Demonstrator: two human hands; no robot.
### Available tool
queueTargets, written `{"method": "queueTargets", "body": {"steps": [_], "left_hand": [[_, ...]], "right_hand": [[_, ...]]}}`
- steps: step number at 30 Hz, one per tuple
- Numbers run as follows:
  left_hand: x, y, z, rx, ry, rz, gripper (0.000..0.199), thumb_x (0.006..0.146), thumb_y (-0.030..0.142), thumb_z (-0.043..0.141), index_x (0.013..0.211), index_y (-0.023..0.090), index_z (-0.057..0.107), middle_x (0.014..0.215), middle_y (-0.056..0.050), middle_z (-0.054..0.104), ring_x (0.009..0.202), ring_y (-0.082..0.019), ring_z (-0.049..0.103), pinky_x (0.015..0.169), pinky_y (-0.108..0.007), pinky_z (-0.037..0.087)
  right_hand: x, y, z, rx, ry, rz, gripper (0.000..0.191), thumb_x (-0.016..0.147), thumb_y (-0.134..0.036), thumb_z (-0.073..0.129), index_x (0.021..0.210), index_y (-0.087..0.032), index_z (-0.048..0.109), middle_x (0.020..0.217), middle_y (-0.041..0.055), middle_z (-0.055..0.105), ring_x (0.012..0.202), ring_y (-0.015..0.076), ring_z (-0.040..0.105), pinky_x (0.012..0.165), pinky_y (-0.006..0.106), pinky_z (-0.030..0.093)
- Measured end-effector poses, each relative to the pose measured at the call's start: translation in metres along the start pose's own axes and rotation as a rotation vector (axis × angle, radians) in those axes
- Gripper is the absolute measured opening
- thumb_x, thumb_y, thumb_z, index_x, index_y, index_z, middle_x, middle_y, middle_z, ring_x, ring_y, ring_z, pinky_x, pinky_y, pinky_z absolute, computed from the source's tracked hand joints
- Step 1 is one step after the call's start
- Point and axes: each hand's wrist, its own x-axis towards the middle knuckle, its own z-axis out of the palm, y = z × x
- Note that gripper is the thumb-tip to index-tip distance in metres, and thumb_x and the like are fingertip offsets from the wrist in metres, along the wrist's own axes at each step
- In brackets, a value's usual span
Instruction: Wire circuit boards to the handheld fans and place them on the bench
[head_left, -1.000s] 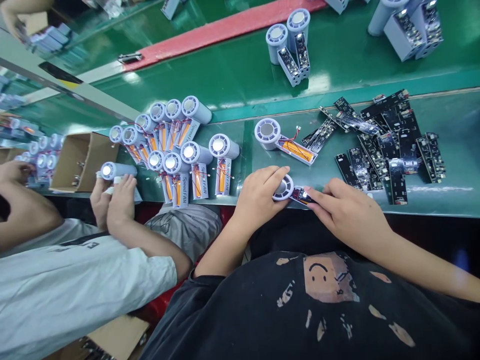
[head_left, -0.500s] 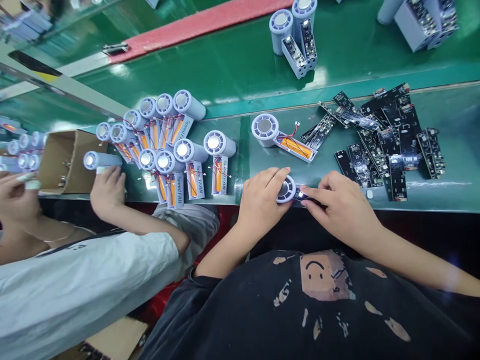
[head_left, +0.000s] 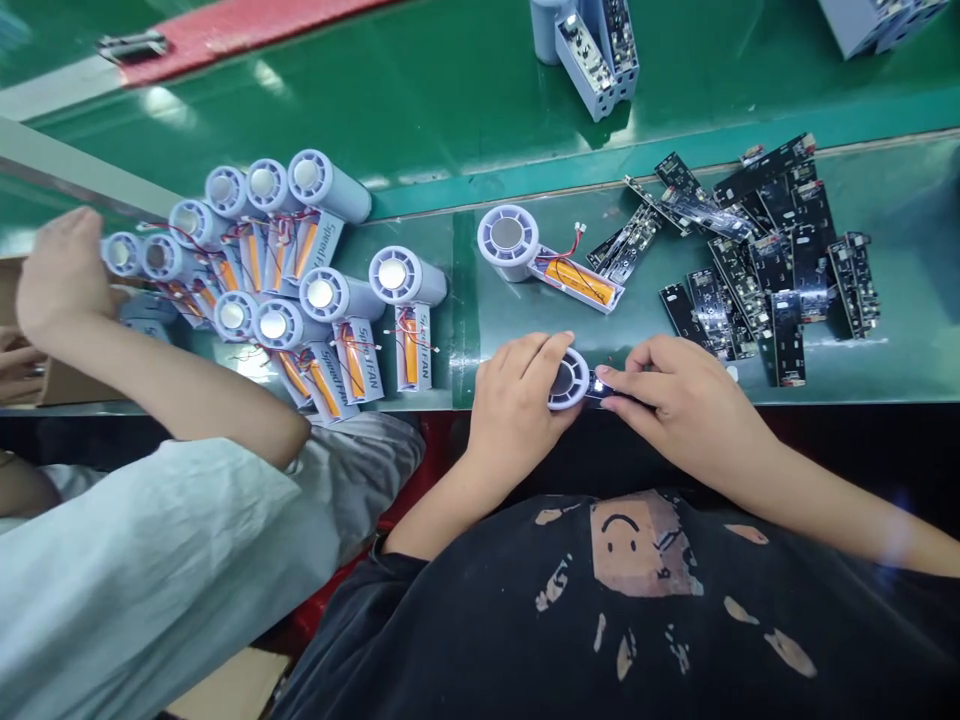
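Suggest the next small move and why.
Probably press the board gently with the right hand: its fingers pinch the board beside the fan, and the left hand grips the fan for bracing. Whether the board is seated, I can't tell.

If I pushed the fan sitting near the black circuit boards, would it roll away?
Probably not far: the fan's handle sticks out sideways, which should stop it rolling. It might slide, as the table looks shiny. Its thin red wires look floppy and could snag.
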Motion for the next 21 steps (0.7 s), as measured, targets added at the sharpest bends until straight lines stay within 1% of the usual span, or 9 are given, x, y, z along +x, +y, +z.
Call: {"method": "queueTargets", "body": {"steps": [7,10,15,21], "left_hand": [[0.0,-0.002,0.0,-0.039,-0.002,-0.007,0.052,0.081,0.023,0.075,0.129,0.018,0.056,0.12,-0.011,0.067,0.108,-0.028,0.063,0.095,-0.042,0.05],[0.0,-0.002,0.0,-0.045,-0.003,-0.023,0.053,0.079,0.021,0.077,0.128,0.018,0.057,0.12,-0.011,0.068,0.109,-0.029,0.063,0.095,-0.043,0.05],[0.0,-0.003,0.0,-0.055,-0.01,-0.018,0.052,0.079,0.021,0.077,0.126,0.018,0.056,0.12,-0.011,0.068,0.11,-0.028,0.063,0.098,-0.043,0.049],[0.001,-0.001,0.0,-0.035,0.008,0.018,0.049,0.081,0.022,0.075,0.125,0.017,0.055,0.118,-0.011,0.067,0.107,-0.027,0.063,0.093,-0.041,0.05]], "right_hand": [[0.0,-0.004,-0.004,-0.024,-0.066,0.05,0.023,0.094,-0.025,0.063,0.112,-0.02,0.076,0.09,0.007,0.058,0.081,0.0216,0.054,0.072,0.035,0.041],[0.001,-0.007,-0.006,-0.035,-0.084,0.064,0.021,0.094,-0.025,0.064,0.11,-0.02,0.076,0.089,0.0064,0.058,0.08,0.0212,0.053,0.071,0.035,0.039],[0.003,-0.01,-0.006,-0.041,-0.084,0.084,0.019,0.094,-0.026,0.063,0.108,-0.022,0.076,0.09,0.0061,0.058,0.081,0.0205,0.051,0.074,0.034,0.037],[0.003,-0.008,-0.003,-0.04,-0.093,0.083,0.021,0.098,-0.028,0.058,0.107,-0.022,0.076,0.089,0.0064,0.057,0.081,0.0198,0.049,0.075,0.033,0.036]]}}
